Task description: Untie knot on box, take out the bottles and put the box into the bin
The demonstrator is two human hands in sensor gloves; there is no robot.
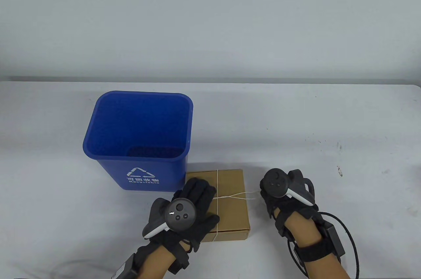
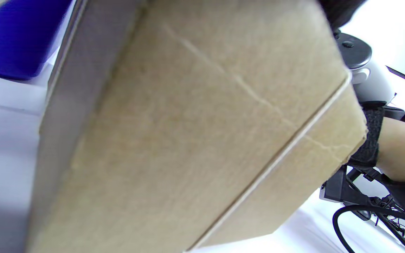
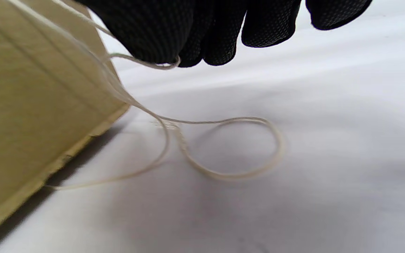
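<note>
A flat brown cardboard box [image 1: 230,213] lies near the table's front edge, bound crosswise with thin white string [image 1: 217,187]. My left hand [image 1: 197,198] rests flat on the box's left part, fingers straight. My right hand [image 1: 268,198] is just right of the box and pinches the string's end [image 3: 160,65], which runs taut from the knot [image 1: 218,197]. More slack string loops [image 3: 230,147] on the table under that hand. The box [image 2: 202,140] fills the left wrist view. No bottles are visible.
A blue recycling bin [image 1: 139,137] stands open right behind the box's left corner, touching or nearly so. The white table [image 1: 329,127] stretches bare to the right and back. Cables [image 1: 348,236] trail from my right wrist.
</note>
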